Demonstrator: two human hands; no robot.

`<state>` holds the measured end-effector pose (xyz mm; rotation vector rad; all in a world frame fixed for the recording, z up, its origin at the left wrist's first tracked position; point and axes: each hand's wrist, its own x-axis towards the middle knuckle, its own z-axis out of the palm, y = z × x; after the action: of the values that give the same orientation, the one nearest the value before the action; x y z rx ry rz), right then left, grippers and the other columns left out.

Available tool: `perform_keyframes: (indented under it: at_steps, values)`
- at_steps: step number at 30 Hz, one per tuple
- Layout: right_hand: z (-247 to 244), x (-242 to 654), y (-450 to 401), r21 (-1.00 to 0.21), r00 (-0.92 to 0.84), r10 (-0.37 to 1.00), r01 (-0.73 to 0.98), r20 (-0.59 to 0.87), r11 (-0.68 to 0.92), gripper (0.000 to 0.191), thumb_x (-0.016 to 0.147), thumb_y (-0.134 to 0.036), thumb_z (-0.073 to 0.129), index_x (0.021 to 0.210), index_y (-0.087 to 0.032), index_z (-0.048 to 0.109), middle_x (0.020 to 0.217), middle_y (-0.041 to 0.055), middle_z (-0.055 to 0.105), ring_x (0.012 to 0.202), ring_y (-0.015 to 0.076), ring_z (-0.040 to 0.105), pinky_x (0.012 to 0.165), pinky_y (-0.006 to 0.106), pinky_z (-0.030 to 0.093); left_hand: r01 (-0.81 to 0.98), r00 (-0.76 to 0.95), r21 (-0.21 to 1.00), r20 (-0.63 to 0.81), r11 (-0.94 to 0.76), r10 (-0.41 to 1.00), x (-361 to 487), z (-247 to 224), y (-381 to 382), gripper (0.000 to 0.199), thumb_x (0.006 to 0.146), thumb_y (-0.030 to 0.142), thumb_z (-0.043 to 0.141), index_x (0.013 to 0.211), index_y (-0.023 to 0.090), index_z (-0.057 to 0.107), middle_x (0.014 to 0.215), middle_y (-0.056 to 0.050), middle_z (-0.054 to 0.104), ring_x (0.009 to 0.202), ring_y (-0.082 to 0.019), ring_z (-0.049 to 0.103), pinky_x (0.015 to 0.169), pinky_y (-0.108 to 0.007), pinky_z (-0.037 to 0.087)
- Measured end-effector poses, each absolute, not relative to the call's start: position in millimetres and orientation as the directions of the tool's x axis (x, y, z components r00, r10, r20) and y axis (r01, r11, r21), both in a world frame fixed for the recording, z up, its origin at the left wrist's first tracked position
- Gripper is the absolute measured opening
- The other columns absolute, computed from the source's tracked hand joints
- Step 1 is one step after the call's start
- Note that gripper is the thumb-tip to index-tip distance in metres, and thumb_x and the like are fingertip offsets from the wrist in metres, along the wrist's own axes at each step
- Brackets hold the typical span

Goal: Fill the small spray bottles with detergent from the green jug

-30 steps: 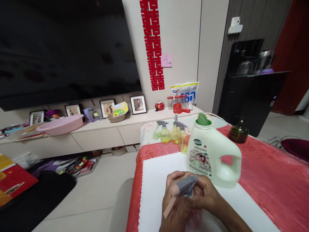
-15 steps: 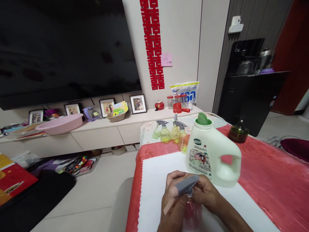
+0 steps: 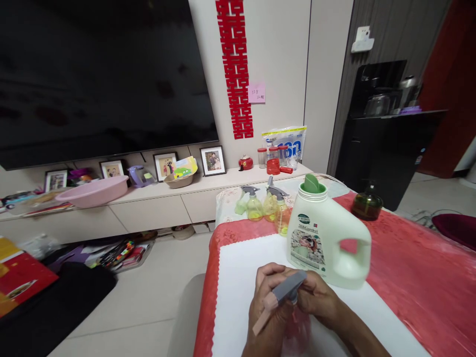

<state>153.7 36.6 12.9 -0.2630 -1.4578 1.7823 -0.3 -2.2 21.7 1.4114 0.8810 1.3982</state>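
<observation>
Close in front of me, at the near part of the white mat (image 3: 238,277), both hands hold a spray bottle with a see-through pink body (image 3: 298,329). Its trigger sprayer (image 3: 289,289) is grey with a pinkish nozzle and trigger, pointing toward the lower left. My left hand (image 3: 265,310) is wrapped about the sprayer and bottle neck from the left. From the right, the fingers of my right hand (image 3: 319,300) are closed at the neck under the sprayer. Just beyond my hands stands a large pale green jug (image 3: 330,233) with a green scoop-like piece (image 3: 311,183) in its mouth.
Several yellowish spray bottles (image 3: 255,208) stand behind the mat, left of the jug. A dark green pump bottle (image 3: 367,204) is on the red tablecloth (image 3: 401,258) to the right. Farther back, a low white cabinet (image 3: 148,208) carries picture frames and a pink basin (image 3: 94,191).
The sprayer head has turned and tilted a little between my hands, its nozzle now slightly lower and farther right. The jug and the other bottles stay where they were.
</observation>
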Motion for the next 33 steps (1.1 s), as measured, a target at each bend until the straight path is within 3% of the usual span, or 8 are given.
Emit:
perform_keyframes:
  at_steps: [5,10,14,17,20,25,33]
  values:
    - [11,152,38,-0.883,-0.635,0.707,-0.468,0.313,-0.030,0.034,0.087,-0.035,0.076,0.105,-0.007,0.068,0.097,0.0092,0.057,0.086,0.0131,0.056,0.078,0.019,0.047,-0.139,0.058,0.947,0.300,-0.290,0.952,1,17,-5,0.039,0.088,0.051,0.062,0.110,0.021,0.072,0.118,-0.011,0.065,0.119,-0.031,0.055,0.099,-0.039,0.049]
    - [13,146,35,-0.845,-0.614,0.709,-0.532,0.347,-0.048,0.025,0.083,-0.023,0.078,0.102,-0.012,0.065,0.084,0.0039,0.057,0.066,0.0066,0.054,0.069,0.016,0.047,-0.232,0.069,0.945,0.253,-0.231,0.965,2,12,-5,0.049,0.088,0.052,0.061,0.124,0.018,0.060,0.116,-0.011,0.066,0.105,-0.028,0.063,0.092,-0.038,0.051]
    - [19,144,34,-0.829,-0.595,0.714,-0.558,0.368,-0.038,0.023,0.082,-0.017,0.078,0.101,-0.013,0.066,0.095,0.0056,0.058,0.083,0.0097,0.059,0.077,0.016,0.047,-0.241,0.077,0.942,0.260,-0.235,0.963,3,15,-5,0.055,0.085,0.055,0.062,0.126,0.019,0.059,0.114,-0.011,0.067,0.103,-0.027,0.065,0.092,-0.039,0.053]
    - [18,146,34,-0.841,-0.621,0.696,-0.539,0.361,-0.044,0.025,0.085,-0.019,0.077,0.107,-0.014,0.066,0.097,0.0054,0.058,0.080,0.0076,0.057,0.078,0.016,0.047,-0.150,0.030,0.956,0.260,-0.253,0.965,4,18,-6,0.050,0.083,0.057,0.064,0.116,0.020,0.068,0.116,-0.011,0.066,0.104,-0.028,0.064,0.094,-0.038,0.053]
    - [16,150,35,-0.867,-0.667,0.666,-0.494,0.334,-0.060,0.038,0.088,-0.033,0.076,0.118,-0.011,0.067,0.105,0.0091,0.058,0.077,0.0079,0.057,0.078,0.018,0.048,-0.122,0.025,0.954,0.278,-0.273,0.960,4,18,-7,0.044,0.083,0.057,0.064,0.105,0.020,0.074,0.120,-0.011,0.065,0.117,-0.031,0.058,0.099,-0.039,0.051]
    - [15,153,36,-0.898,-0.689,0.665,-0.435,0.288,-0.062,0.052,0.091,-0.050,0.071,0.121,-0.007,0.067,0.105,0.0123,0.058,0.087,0.0160,0.059,0.082,0.025,0.051,-0.187,0.060,0.945,0.283,-0.268,0.957,4,12,-6,0.046,0.086,0.056,0.062,0.112,0.019,0.070,0.122,-0.012,0.063,0.125,-0.032,0.053,0.103,-0.041,0.049]
    - [23,147,33,-0.871,-0.629,0.709,-0.489,0.318,-0.043,0.037,0.081,-0.030,0.082,0.113,-0.013,0.072,0.114,0.0099,0.057,0.097,0.0169,0.060,0.088,0.022,0.050,-0.279,0.093,0.934,0.259,-0.224,0.961,4,4,-3,0.055,0.084,0.055,0.065,0.124,0.017,0.062,0.131,-0.014,0.056,0.119,-0.031,0.057,0.099,-0.041,0.050]
